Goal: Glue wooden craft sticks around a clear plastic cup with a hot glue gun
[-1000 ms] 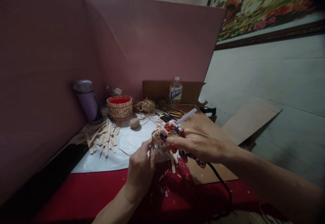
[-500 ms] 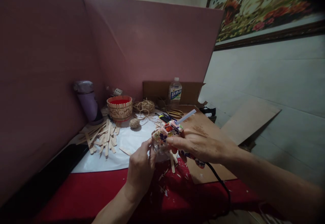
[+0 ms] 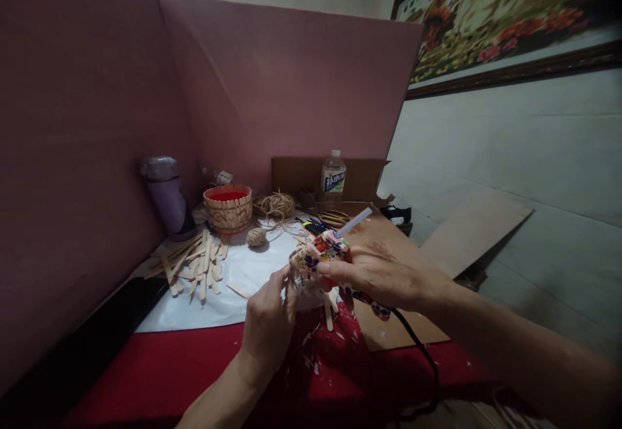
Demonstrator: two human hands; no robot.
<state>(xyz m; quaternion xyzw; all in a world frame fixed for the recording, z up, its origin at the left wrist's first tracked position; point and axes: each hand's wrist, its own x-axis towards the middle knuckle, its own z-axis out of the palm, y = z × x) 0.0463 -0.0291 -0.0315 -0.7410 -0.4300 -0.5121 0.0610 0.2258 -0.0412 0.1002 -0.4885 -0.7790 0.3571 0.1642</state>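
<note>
My right hand (image 3: 372, 277) is closed around a flower-patterned hot glue gun (image 3: 311, 257). A translucent glue stick (image 3: 354, 221) juts up from the gun's rear, and a black cord (image 3: 420, 345) trails down from its handle. Close against the gun's front end is my left hand (image 3: 269, 306), its fingers pinched together. Whatever those fingers hold is hidden behind them and the gun. Beneath the hands, a few wooden craft sticks (image 3: 329, 315) and pale splinters lie on the red cloth (image 3: 194, 364).
Left on a white sheet (image 3: 233, 312) lies a pile of craft sticks (image 3: 204, 260). Behind stand a purple bottle (image 3: 168, 202), a stick-covered basket (image 3: 228, 215), a twine ball (image 3: 256, 237), looser twine (image 3: 276, 205), scissors (image 3: 333, 218) and a plastic bottle (image 3: 333, 179). Cardboard (image 3: 403, 328) lies right.
The whole view has shifted very slightly. Both hands and the glue gun keep nearly the same pose against each other.
</note>
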